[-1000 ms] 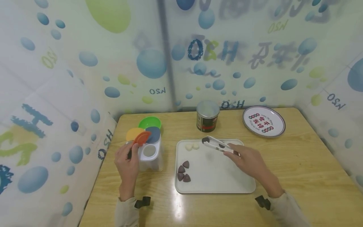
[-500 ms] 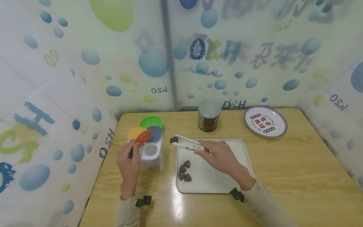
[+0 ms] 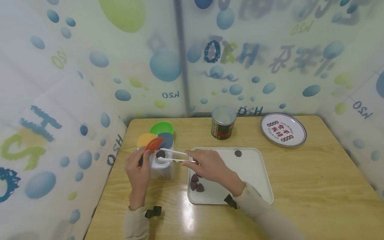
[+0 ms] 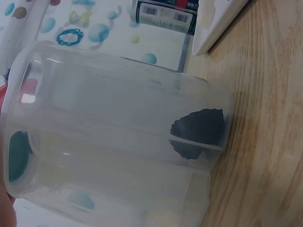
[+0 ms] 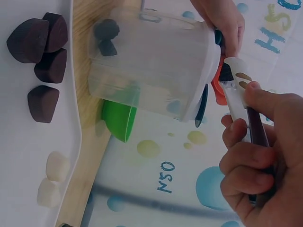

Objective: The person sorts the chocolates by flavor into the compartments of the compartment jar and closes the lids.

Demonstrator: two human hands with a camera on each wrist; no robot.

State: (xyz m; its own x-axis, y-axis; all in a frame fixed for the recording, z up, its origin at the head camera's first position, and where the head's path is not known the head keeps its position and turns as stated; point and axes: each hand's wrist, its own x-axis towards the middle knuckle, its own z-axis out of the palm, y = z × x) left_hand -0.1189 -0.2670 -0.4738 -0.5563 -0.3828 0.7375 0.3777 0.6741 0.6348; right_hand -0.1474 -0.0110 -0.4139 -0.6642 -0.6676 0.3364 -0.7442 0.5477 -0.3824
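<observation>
A clear plastic container (image 3: pixel 163 172) with coloured flip lids stands at the table's left. My left hand (image 3: pixel 138 170) pinches its raised orange lid (image 3: pixel 154 144) between thumb and fingers. My right hand (image 3: pixel 210 165) grips white tongs (image 3: pixel 177 160), reaching over from the right. Between the tong tips is a dark round piece (image 3: pixel 160 154), right at the container's open hole. Inside the container, dark pieces (image 4: pixel 201 130) lie at the bottom in the left wrist view. Several brown triangular chocolates (image 5: pixel 33 40) and two cream-coloured pieces (image 5: pixel 57 165) lie on the white tray (image 3: pixel 228 200).
Another dark round piece (image 3: pixel 238 153) lies near the tray's back edge. A green bowl (image 3: pixel 162 127) stands behind the container. Farther back are a metal-topped tin (image 3: pixel 223 123) and a white plate (image 3: pixel 283 130) with red writing. A patterned curtain (image 3: pixel 150 100) borders the table.
My right hand has carried the tongs and dark piece leftward from over the tray to the container's hole. My left hand keeps its hold on the orange lid.
</observation>
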